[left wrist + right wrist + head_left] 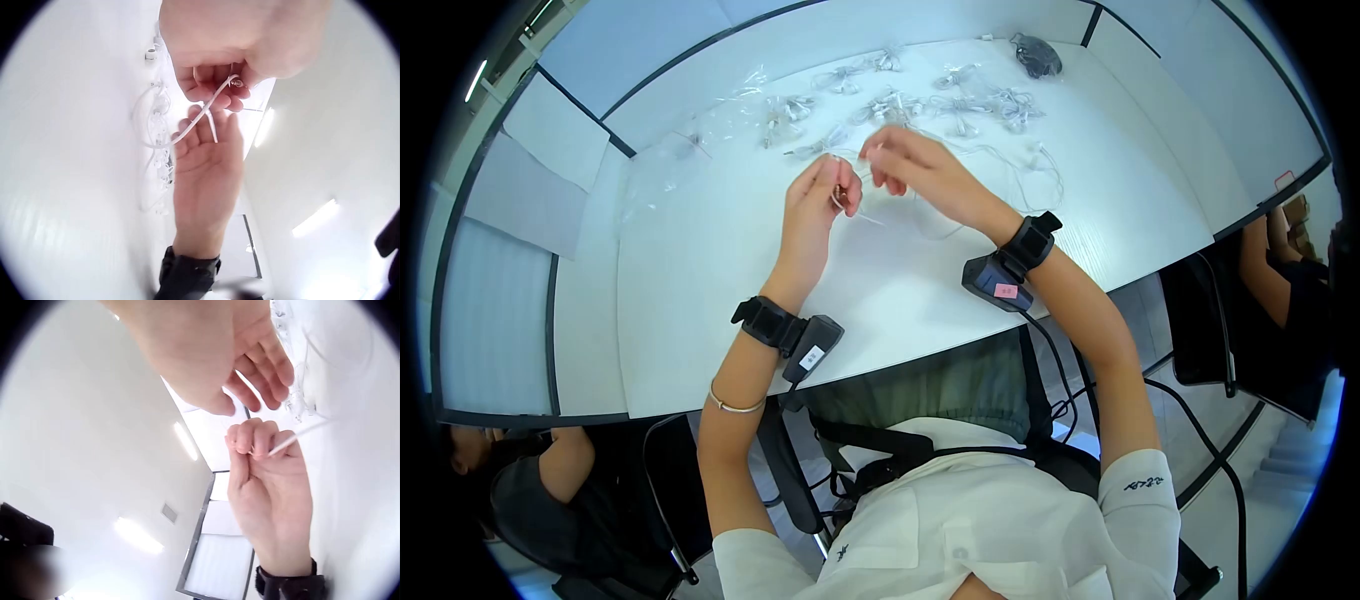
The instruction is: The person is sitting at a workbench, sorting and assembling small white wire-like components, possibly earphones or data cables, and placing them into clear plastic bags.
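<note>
The cable (199,118) looks smooth plastic, the tabletop (700,290) glossy, the bangle (738,408) polished metal.

White cable (300,437) partly behind left fingers (248,435)

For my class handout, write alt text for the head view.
A person's left hand holds a white cable over a white table, the right hand beside it. Beyond them lie bundled pale cables and one dark object.

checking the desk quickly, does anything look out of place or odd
One thing stands out: a dark bundle at the back right of the table, odd because the bundled cables near it are whitish, like the cable in the left hand. Nothing looks spilled or plainly damaged.
</note>
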The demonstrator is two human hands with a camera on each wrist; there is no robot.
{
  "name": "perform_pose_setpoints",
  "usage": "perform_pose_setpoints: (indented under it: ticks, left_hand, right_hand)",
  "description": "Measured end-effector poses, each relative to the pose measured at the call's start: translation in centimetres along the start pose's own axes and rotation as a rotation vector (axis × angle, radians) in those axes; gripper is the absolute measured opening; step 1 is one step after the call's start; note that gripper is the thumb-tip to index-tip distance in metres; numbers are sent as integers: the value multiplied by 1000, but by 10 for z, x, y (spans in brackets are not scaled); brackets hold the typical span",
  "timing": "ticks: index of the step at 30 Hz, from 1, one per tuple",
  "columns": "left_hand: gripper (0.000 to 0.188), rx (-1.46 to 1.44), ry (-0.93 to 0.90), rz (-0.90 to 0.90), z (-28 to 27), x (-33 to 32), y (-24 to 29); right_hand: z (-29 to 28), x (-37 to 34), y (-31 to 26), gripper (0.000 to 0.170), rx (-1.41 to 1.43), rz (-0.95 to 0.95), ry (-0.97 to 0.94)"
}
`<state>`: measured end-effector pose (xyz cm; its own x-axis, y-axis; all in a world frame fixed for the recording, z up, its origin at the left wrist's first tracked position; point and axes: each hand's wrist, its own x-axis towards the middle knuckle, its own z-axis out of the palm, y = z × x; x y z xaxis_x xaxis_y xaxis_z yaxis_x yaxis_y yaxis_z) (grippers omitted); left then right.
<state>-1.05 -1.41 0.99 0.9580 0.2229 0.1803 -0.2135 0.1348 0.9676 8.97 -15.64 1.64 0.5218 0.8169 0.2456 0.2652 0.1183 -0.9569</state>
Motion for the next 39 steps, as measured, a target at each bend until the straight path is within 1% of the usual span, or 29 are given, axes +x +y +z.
perform_pose_setpoints:
  ticks: [2,5,7,9,12,15,16,19,22,24,27,28,30,31,33,36,38,39]
  left_hand:
    - [27,-98,33,-2,-1,0,2]
    - [25,-171,63,15,-7,3,0]
    - [25,-167,113,45,-9,4,-1]
    - [25,-143,144,5,-10,2,-1]
    - [25,-118,168,-35,-9,3,-4]
    - [27,-78,175,-48,-10,5,-8]
    - [28,-63,175,-56,-10,5,-9]
    - [30,69,112,-93,-11,4,-11]
    - [29,130,-19,-227,-6,1,-2]
    - [29,126,-40,-227,-4,-1,-1]
    - [28,145,-62,-263,0,0,-3]
    - [27,158,-59,-282,-1,0,-4]
    - [26,130,-109,-314,-5,0,-10]
    - [25,117,-134,-331,-5,0,-10]
    - [25,47,-62,-317,-2,-1,-8]
    - [26,31,-3,-304,-5,-1,-5]
    - [26,30,42,-290,-8,1,-5]
    - [27,33,21,-285,-8,0,-5]
  right_hand:
    - [4,1,13,24,-113,-60,-110]
    - [11,-7,-6,29,-221,71,-181]
    - [11,-7,-7,29,-173,33,-226]
    - [8,-5,0,29,-126,14,-250]
    - [6,-5,-8,27,-244,102,-155]
    - [5,-2,4,23,-285,-50,-116]
    - [6,-2,4,23,-299,-69,-100]
    - [7,-5,2,23,-369,-84,-57]
    - [3,-3,-3,21,-492,-65,-45]
    - [-1,-4,-9,19,-578,-57,-34]
    - [-2,-5,-4,19,-607,-162,4]
    - [-3,-6,-4,20,-637,-174,6]
    - [-2,-6,-4,21,-689,-201,7]
    - [-2,-6,-4,21,-667,-179,6]
    - [-3,-4,-1,21,-631,-136,3]
    - [-7,2,11,18,-359,-157,74]
    - [-13,3,10,18,-363,-154,65]
    - [-14,2,8,18,-364,-151,61]
